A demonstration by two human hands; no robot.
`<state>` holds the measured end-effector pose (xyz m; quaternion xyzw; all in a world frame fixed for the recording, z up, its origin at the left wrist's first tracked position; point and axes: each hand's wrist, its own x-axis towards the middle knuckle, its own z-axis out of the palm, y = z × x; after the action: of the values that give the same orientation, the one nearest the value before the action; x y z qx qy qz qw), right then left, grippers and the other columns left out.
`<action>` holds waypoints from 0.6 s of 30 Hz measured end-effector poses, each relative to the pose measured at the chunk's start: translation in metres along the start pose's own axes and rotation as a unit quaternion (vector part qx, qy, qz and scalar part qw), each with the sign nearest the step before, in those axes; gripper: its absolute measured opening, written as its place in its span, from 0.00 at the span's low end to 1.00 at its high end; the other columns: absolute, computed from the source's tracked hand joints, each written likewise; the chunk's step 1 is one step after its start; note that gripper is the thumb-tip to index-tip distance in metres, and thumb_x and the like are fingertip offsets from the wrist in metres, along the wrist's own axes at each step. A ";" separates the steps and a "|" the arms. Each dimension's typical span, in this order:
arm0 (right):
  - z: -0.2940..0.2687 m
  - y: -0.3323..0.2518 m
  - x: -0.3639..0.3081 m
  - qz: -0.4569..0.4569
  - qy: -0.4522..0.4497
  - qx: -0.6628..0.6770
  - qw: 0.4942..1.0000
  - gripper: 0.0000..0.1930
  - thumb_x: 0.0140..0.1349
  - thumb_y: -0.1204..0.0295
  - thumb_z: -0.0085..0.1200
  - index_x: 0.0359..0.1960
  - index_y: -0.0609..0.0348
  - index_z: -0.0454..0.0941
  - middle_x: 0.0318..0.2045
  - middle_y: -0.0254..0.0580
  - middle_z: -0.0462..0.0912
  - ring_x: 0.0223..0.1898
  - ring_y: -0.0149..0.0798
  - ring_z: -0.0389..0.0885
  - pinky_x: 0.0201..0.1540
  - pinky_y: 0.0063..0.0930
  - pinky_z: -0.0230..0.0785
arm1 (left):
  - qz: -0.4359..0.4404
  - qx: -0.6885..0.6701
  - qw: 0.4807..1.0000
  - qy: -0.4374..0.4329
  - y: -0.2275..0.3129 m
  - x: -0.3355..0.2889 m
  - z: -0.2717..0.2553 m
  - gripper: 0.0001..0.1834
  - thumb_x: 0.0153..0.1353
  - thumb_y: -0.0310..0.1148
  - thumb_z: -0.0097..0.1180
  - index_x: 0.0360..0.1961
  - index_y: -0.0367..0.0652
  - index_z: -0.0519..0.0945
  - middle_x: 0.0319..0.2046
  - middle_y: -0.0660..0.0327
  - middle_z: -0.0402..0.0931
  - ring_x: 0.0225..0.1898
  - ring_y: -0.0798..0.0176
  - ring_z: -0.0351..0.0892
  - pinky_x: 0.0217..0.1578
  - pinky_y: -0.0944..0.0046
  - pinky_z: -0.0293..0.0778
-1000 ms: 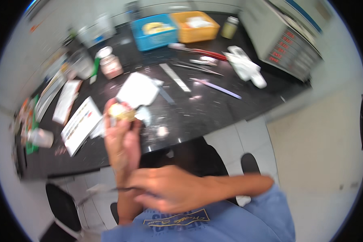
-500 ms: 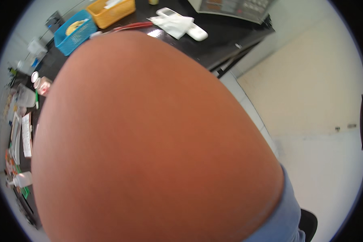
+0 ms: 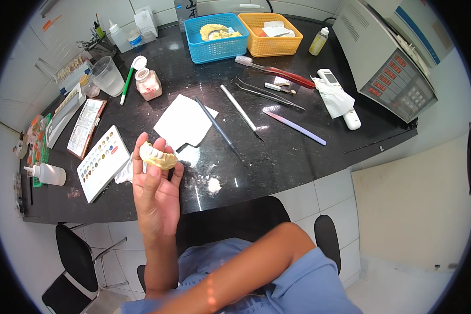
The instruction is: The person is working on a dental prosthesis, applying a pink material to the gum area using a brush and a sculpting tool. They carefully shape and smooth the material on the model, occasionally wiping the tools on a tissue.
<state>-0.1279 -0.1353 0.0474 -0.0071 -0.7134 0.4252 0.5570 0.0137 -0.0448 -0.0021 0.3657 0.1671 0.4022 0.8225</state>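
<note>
Left hand (image 3: 154,196) raised, yellowish plaster dental cast (image 3: 158,156) pinched in its fingertips.
Cast sits above the palm, over the black stone desk (image 3: 277,157); white paper sheet (image 3: 183,123) just beyond it. Right hand out of view, forearm crossing below; state cannot be told.

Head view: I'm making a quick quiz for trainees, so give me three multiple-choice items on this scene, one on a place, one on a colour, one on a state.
1. Where is the dental cast?
A. in the blue basket
B. in the left hand's fingers
C. flat on the counter

2. What colour is the basket beside the blue basket?
A. orange
B. green
C. white

3. How is the small jar by the white paper?
A. lid open
B. lid shut
C. tipped over

Answers:
1 B, the left hand holds the cast up at its fingertips above the black counter.
2 A, the orange basket sits right of the blue one.
3 A, the jar stands upright with its white lid flipped back.
</note>
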 end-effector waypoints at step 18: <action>-0.190 -0.313 -0.222 0.367 0.477 -0.763 0.238 0.14 0.61 0.78 0.49 0.48 0.64 0.78 0.32 0.43 0.72 0.28 0.36 0.73 0.32 0.30 0.66 | -0.013 0.004 1.000 -0.006 0.001 0.003 0.002 0.41 0.61 0.31 0.59 0.71 0.45 0.50 0.58 0.61 0.67 0.58 0.67 0.66 0.55 0.63 0.67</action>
<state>0.2535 -0.3288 0.0685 -0.8910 -0.2258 -0.2418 0.3110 0.0161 -0.0432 -0.0003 0.3690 0.1683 0.3889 0.8272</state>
